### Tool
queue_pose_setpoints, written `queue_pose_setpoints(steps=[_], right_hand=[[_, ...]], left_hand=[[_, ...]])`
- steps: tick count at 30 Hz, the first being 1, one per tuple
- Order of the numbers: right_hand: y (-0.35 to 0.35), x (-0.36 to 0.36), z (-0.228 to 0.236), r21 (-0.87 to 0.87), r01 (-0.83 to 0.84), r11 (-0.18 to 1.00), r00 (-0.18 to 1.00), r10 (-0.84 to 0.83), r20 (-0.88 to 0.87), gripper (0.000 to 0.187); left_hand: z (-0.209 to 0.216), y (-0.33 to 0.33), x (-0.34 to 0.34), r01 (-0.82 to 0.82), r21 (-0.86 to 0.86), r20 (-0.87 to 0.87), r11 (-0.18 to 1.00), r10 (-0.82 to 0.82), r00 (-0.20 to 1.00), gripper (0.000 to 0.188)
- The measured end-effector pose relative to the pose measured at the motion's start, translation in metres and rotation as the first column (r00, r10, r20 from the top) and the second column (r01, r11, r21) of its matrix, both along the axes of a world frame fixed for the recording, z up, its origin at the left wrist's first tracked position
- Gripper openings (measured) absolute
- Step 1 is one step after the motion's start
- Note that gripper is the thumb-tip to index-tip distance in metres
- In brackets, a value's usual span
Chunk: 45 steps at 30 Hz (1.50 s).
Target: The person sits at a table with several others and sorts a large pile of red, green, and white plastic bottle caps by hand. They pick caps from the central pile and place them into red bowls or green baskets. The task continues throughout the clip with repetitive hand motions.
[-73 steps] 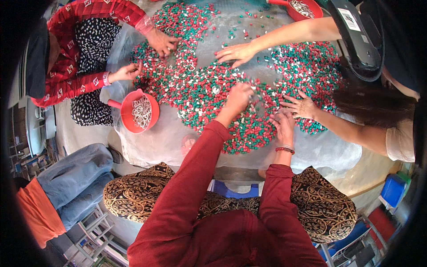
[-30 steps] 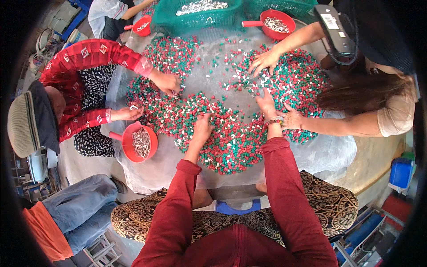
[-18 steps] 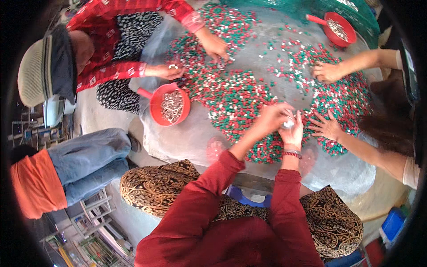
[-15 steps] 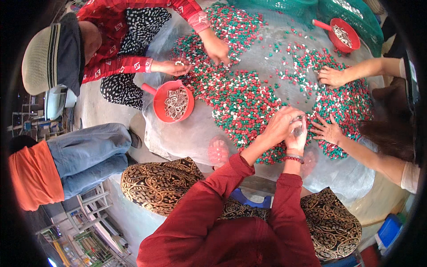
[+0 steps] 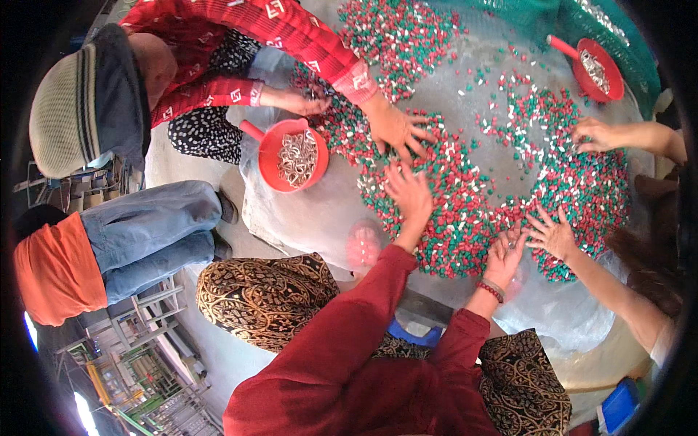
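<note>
A wide spread of small red, green and white plastic pieces (image 5: 465,196) covers a clear plastic sheet (image 5: 320,218) on the ground. My left hand (image 5: 408,190) lies flat on the pieces with fingers spread, reaching forward. My right hand (image 5: 507,251) rests on the pile's near edge, fingers curled among the pieces; a red bead bracelet is on its wrist. Both my sleeves are dark red. Whether my right hand holds any pieces is hidden.
A person in a red patterned top and hat (image 5: 87,102) picks at the pieces from the left, beside a red scoop (image 5: 291,154) of pale bits. Another person's hands (image 5: 552,234) work at the right. A second red scoop (image 5: 598,69) lies far right by green netting.
My hands were together at the pile's near edge; my left hand has since stretched forward and left onto the pieces. The view has swung slightly right.
</note>
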State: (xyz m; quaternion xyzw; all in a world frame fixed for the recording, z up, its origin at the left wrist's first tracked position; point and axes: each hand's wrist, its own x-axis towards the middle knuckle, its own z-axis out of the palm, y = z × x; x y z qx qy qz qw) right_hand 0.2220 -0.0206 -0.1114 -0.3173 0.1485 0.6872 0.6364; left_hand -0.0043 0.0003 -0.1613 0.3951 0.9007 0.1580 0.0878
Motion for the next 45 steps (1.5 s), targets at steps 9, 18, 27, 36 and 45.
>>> queue_pose_setpoints(steps=[9, 18, 27, 36, 45], right_hand=[[0.03, -0.027, 0.053, -0.096, 0.11, 0.989, 0.988, -0.099, 0.116, 0.033], [0.019, 0.041, 0.057, 0.297, 0.079, 0.952, 0.992, -0.105, 0.072, 0.047], [-0.008, 0.062, 0.082, 0.277, 0.12, 0.953, 0.952, -0.19, 0.24, 0.053], [0.001, 0.049, 0.089, 0.285, 0.163, 0.945, 0.974, -0.201, 0.109, 0.045], [0.0, 0.043, 0.078, 0.102, 0.219, 0.97, 0.97, -0.228, 0.087, 0.049]], left_hand=[[0.046, 0.071, 0.124, 0.314, 0.114, 0.289, 0.942, -0.334, 0.897, 0.06], [0.067, -0.068, 0.09, 0.979, 0.199, -0.095, 0.05, -0.993, 0.07, 0.045], [0.037, 0.029, 0.012, 0.997, -0.043, -0.232, 0.057, -0.972, 0.046, 0.048], [0.062, 0.107, -0.017, 0.903, -0.092, -0.449, 0.419, -0.827, 0.338, 0.056], [0.008, -0.084, -0.031, 0.841, 0.163, -0.049, -0.516, -0.855, -0.516, 0.05]])
